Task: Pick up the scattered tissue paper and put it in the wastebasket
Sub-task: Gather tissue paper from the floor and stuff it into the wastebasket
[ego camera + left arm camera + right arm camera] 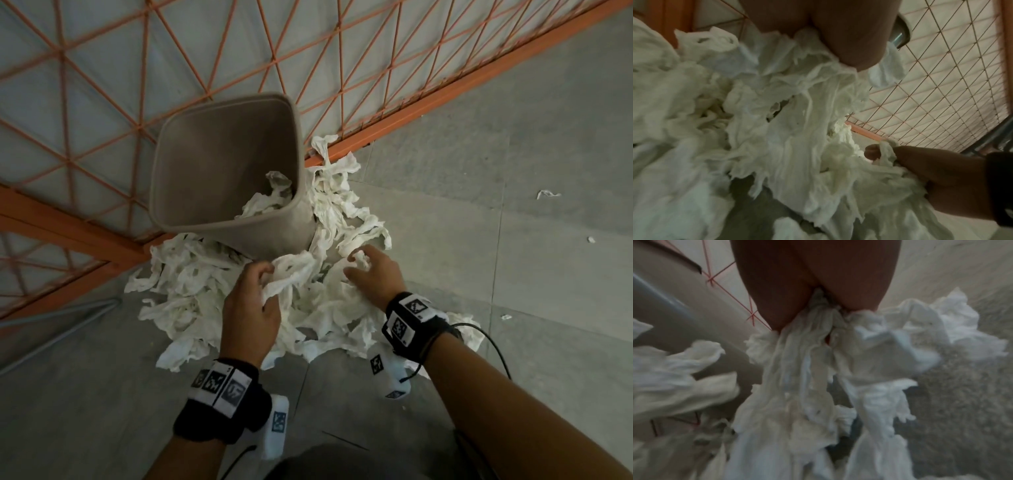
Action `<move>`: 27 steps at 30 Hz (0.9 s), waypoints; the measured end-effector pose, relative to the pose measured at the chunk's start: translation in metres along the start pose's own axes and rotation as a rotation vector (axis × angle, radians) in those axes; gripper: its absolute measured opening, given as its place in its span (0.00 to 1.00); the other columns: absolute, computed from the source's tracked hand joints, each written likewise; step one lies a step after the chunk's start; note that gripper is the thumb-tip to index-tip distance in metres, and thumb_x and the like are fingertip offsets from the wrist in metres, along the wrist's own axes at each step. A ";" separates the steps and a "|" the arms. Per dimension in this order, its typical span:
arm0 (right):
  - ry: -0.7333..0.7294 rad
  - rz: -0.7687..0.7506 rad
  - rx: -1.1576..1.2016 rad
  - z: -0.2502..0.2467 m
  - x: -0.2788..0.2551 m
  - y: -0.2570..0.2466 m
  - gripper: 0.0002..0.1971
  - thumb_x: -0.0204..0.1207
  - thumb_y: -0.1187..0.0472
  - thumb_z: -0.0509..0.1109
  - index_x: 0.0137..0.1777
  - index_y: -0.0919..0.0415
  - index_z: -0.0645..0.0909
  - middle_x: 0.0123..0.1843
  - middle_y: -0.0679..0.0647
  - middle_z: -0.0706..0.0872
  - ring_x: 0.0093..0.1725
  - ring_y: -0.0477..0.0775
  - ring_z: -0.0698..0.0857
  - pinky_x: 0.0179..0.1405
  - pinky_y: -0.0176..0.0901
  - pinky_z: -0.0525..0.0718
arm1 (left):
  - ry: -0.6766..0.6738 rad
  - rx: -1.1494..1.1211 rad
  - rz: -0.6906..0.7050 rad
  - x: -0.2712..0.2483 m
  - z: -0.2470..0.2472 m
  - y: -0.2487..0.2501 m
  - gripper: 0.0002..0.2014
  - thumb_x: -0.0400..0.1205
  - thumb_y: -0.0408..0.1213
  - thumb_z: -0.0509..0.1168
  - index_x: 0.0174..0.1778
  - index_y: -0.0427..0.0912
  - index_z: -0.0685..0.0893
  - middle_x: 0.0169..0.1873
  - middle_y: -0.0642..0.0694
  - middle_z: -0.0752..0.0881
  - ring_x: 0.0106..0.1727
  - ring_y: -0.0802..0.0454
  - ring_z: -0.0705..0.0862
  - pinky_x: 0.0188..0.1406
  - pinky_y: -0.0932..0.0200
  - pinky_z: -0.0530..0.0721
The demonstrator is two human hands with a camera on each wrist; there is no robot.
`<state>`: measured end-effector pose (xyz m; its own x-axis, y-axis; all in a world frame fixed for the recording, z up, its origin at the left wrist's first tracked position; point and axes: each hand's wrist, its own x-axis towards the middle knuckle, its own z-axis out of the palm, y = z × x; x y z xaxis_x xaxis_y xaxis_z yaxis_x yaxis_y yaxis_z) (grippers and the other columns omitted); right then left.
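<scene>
Beside the wastebasket (226,164): left hand (251,308) clutching tissue paper (191,294), right hand (375,274) pinching more.

wastebasket (191,212) mouth seemingly open, unobstructed

The tissue paper (191,284) heaped at the centre of the frame is soft, thin, crinkled and torn, matt white; the wastebasket (274,233) above it looks like smooth matt grey-beige plastic. Upper left, the wire grille (102,68) is orange-painted metal; the floor (513,171) at right is dull grey stone-like slab, faintly grainy.
</scene>
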<state>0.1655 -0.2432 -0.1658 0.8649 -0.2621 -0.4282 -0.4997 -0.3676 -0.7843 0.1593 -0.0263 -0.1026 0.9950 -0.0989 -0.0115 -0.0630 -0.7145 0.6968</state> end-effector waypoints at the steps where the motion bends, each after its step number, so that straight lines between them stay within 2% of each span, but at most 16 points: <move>1: -0.035 -0.010 -0.066 0.002 0.000 0.004 0.15 0.73 0.55 0.71 0.60 0.50 0.80 0.57 0.55 0.84 0.52 0.56 0.84 0.44 0.39 0.80 | -0.025 0.000 0.004 -0.003 0.000 -0.004 0.21 0.75 0.21 0.64 0.63 0.44 0.79 0.56 0.49 0.85 0.58 0.55 0.81 0.60 0.68 0.76; 2: -0.093 -0.021 -0.135 0.005 -0.002 0.007 0.18 0.73 0.54 0.71 0.63 0.47 0.78 0.60 0.56 0.80 0.54 0.57 0.84 0.49 0.42 0.80 | -0.053 0.017 0.020 -0.006 0.002 -0.006 0.23 0.76 0.22 0.63 0.66 0.46 0.78 0.58 0.49 0.85 0.60 0.53 0.82 0.64 0.62 0.79; 4: -0.220 -0.043 -0.279 0.014 -0.009 0.016 0.28 0.71 0.49 0.73 0.71 0.40 0.70 0.65 0.54 0.73 0.58 0.57 0.81 0.57 0.49 0.82 | -0.126 0.092 0.040 -0.013 0.012 -0.012 0.23 0.77 0.30 0.66 0.68 0.50 0.76 0.61 0.49 0.84 0.62 0.49 0.81 0.64 0.48 0.82; 6: -0.297 -0.059 -0.438 0.024 -0.021 0.025 0.36 0.67 0.44 0.75 0.74 0.35 0.63 0.69 0.53 0.68 0.62 0.59 0.79 0.62 0.56 0.83 | -0.280 0.203 -0.010 -0.020 0.030 -0.016 0.27 0.78 0.47 0.67 0.74 0.55 0.68 0.67 0.50 0.79 0.66 0.48 0.77 0.62 0.48 0.81; 8: -0.287 -0.096 -0.576 0.032 -0.030 0.037 0.33 0.68 0.47 0.74 0.73 0.39 0.65 0.69 0.54 0.69 0.65 0.62 0.77 0.62 0.59 0.83 | -0.469 0.361 -0.030 -0.027 0.050 -0.023 0.35 0.76 0.58 0.66 0.78 0.58 0.60 0.72 0.51 0.72 0.69 0.46 0.72 0.61 0.49 0.80; 10: -0.223 -0.103 -0.605 0.033 -0.033 0.047 0.23 0.73 0.53 0.70 0.68 0.51 0.73 0.65 0.57 0.71 0.64 0.64 0.79 0.61 0.59 0.83 | -0.575 0.530 0.024 -0.035 0.066 -0.032 0.34 0.75 0.57 0.68 0.76 0.55 0.65 0.69 0.50 0.71 0.68 0.45 0.70 0.58 0.50 0.81; 12: -0.180 -0.080 -0.551 0.031 -0.033 0.051 0.18 0.73 0.56 0.69 0.62 0.60 0.77 0.61 0.59 0.74 0.59 0.65 0.81 0.56 0.55 0.82 | -0.545 0.553 0.063 -0.037 0.072 -0.037 0.23 0.76 0.49 0.68 0.66 0.49 0.75 0.63 0.49 0.73 0.65 0.44 0.73 0.53 0.50 0.82; 14: -0.144 -0.076 -0.455 0.027 -0.031 0.050 0.14 0.70 0.58 0.70 0.52 0.64 0.80 0.55 0.57 0.75 0.52 0.64 0.82 0.46 0.48 0.77 | -0.467 0.454 0.059 -0.034 0.070 -0.038 0.20 0.74 0.47 0.70 0.60 0.45 0.79 0.58 0.48 0.75 0.60 0.45 0.76 0.49 0.50 0.82; 16: -0.114 -0.100 -0.322 0.025 -0.030 0.044 0.10 0.68 0.61 0.70 0.48 0.63 0.80 0.50 0.53 0.75 0.49 0.61 0.82 0.43 0.44 0.72 | -0.371 0.342 0.057 -0.030 0.062 -0.034 0.20 0.72 0.49 0.72 0.55 0.43 0.80 0.52 0.51 0.74 0.52 0.50 0.77 0.47 0.53 0.81; 18: -0.102 -0.118 -0.150 0.021 -0.031 0.035 0.12 0.67 0.62 0.70 0.51 0.57 0.80 0.49 0.52 0.81 0.48 0.58 0.83 0.44 0.44 0.76 | -0.281 0.242 0.055 -0.024 0.049 -0.026 0.18 0.71 0.47 0.73 0.50 0.42 0.80 0.50 0.54 0.71 0.47 0.52 0.78 0.46 0.56 0.81; 20: -0.120 -0.122 0.046 0.015 -0.032 0.020 0.12 0.67 0.64 0.70 0.49 0.49 0.80 0.46 0.52 0.88 0.46 0.56 0.86 0.45 0.48 0.83 | -0.228 0.162 0.059 -0.022 0.035 -0.016 0.16 0.71 0.41 0.72 0.51 0.42 0.79 0.52 0.53 0.74 0.48 0.53 0.80 0.48 0.57 0.81; 22: -0.173 -0.141 0.170 0.008 -0.034 0.001 0.14 0.65 0.66 0.68 0.47 0.48 0.83 0.46 0.52 0.91 0.46 0.54 0.88 0.49 0.50 0.85 | -0.210 0.082 0.056 -0.018 0.020 -0.007 0.18 0.72 0.36 0.70 0.56 0.49 0.77 0.54 0.52 0.80 0.53 0.52 0.82 0.53 0.54 0.83; 24: -0.268 -0.157 0.234 -0.002 -0.037 -0.025 0.11 0.68 0.68 0.67 0.46 0.56 0.86 0.45 0.55 0.91 0.43 0.51 0.89 0.48 0.49 0.85 | -0.215 0.003 0.087 -0.014 0.006 0.003 0.24 0.72 0.31 0.65 0.63 0.57 0.76 0.57 0.52 0.84 0.59 0.52 0.82 0.61 0.51 0.83; 26: -0.366 -0.150 0.295 -0.016 -0.044 -0.056 0.06 0.71 0.68 0.66 0.44 0.67 0.84 0.37 0.58 0.87 0.35 0.50 0.84 0.39 0.47 0.82 | -0.147 -0.043 0.189 -0.009 -0.011 0.015 0.27 0.70 0.29 0.60 0.64 0.55 0.79 0.59 0.52 0.84 0.62 0.51 0.81 0.64 0.50 0.81; 27: -0.405 -0.152 0.320 -0.024 -0.049 -0.073 0.07 0.71 0.66 0.65 0.43 0.70 0.82 0.35 0.59 0.84 0.33 0.51 0.81 0.37 0.46 0.78 | -0.087 -0.053 0.250 -0.007 -0.021 0.024 0.25 0.70 0.28 0.59 0.62 0.52 0.82 0.57 0.50 0.85 0.60 0.50 0.82 0.61 0.49 0.83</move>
<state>0.1586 -0.2249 -0.0775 0.9072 0.1608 -0.3888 -0.3828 -0.0676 -0.9213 0.1529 -0.0284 -0.0707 0.9387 -0.3281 0.1058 -0.2993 -0.6234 0.7223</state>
